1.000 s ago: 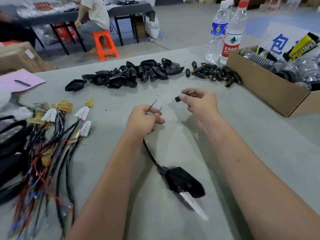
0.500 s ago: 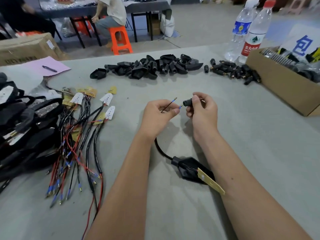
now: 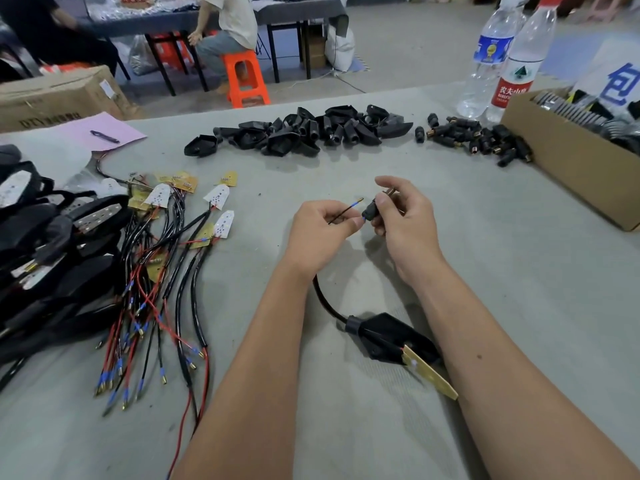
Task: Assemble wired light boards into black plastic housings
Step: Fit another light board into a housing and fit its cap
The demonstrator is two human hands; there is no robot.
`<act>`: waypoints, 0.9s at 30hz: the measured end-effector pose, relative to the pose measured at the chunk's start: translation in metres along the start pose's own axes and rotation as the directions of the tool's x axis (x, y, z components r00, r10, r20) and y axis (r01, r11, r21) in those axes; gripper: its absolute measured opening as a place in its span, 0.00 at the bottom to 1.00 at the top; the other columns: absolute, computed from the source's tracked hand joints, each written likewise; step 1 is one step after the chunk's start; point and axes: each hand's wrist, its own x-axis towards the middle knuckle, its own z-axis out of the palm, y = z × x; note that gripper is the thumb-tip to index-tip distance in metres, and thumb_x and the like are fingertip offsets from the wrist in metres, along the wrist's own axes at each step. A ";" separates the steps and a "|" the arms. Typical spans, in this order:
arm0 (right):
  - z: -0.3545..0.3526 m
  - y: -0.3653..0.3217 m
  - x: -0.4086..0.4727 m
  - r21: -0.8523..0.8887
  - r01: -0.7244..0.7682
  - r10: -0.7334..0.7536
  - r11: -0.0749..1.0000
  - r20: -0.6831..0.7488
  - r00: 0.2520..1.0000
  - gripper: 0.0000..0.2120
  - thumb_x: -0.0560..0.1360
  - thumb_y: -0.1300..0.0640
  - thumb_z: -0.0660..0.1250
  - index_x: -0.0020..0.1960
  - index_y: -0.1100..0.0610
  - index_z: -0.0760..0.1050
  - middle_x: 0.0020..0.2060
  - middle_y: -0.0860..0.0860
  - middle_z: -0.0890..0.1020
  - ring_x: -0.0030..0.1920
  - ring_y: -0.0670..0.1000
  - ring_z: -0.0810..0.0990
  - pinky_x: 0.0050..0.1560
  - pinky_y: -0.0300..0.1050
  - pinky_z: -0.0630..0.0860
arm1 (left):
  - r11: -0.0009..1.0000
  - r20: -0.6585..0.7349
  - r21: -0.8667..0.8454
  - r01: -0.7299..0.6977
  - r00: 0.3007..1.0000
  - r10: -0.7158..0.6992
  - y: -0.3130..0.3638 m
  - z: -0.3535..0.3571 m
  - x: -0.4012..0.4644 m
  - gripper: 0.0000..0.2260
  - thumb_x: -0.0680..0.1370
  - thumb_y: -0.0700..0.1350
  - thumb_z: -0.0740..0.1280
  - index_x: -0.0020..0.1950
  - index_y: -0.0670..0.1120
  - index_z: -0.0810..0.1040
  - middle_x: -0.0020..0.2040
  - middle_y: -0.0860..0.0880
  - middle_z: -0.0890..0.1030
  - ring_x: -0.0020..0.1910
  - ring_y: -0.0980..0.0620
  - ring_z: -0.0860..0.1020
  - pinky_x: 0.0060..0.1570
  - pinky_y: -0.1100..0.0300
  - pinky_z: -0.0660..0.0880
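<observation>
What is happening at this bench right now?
A person is fitting a connector. The left hand pinches the wire ends; the right hand holds a small black connector against one blue-sleeved tip. Their cable runs back to a black housing on the table, its light board sticking out.

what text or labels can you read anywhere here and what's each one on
"农夫山泉": red label of the clear plastic water bottle with the red cap.
"包": large blue character on the white sign behind the open brown cardboard box.
Blue label on the second clear bottle: too small to read.
Dark print on the closed cardboard carton at far left: too blurred.
</observation>
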 end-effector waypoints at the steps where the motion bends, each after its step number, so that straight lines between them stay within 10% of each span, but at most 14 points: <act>1: 0.000 0.000 0.000 -0.024 0.017 -0.017 1.000 0.018 1.000 0.11 0.83 0.64 0.63 0.61 0.54 0.79 0.39 0.56 0.79 0.34 0.47 0.76 0.36 0.40 0.74 | 1.000 -0.026 -0.005 0.005 1.000 -0.005 0.000 0.001 0.000 0.02 0.76 0.40 0.75 0.44 0.44 0.86 0.32 0.51 0.76 0.32 0.56 0.71 0.37 0.64 0.68; 12: 0.000 -0.003 -0.003 0.074 -0.022 0.019 0.997 0.039 0.999 0.10 0.81 0.64 0.67 0.61 0.57 0.78 0.40 0.57 0.80 0.35 0.49 0.77 0.36 0.41 0.75 | 0.892 -0.223 -0.439 0.112 0.948 -0.229 0.008 0.006 -0.007 0.14 0.71 0.27 0.76 0.48 0.42 0.79 0.47 0.41 0.84 0.55 0.40 0.85 0.61 0.48 0.80; 27: -0.005 -0.012 -0.002 0.444 -0.107 0.118 0.889 0.004 0.993 0.07 0.86 0.58 0.60 0.52 0.58 0.74 0.43 0.61 0.84 0.40 0.55 0.85 0.44 0.42 0.82 | 0.872 -0.121 -0.455 0.179 0.958 -0.260 0.011 0.003 -0.005 0.07 0.77 0.32 0.72 0.53 0.37 0.77 0.45 0.38 0.85 0.44 0.40 0.87 0.55 0.51 0.83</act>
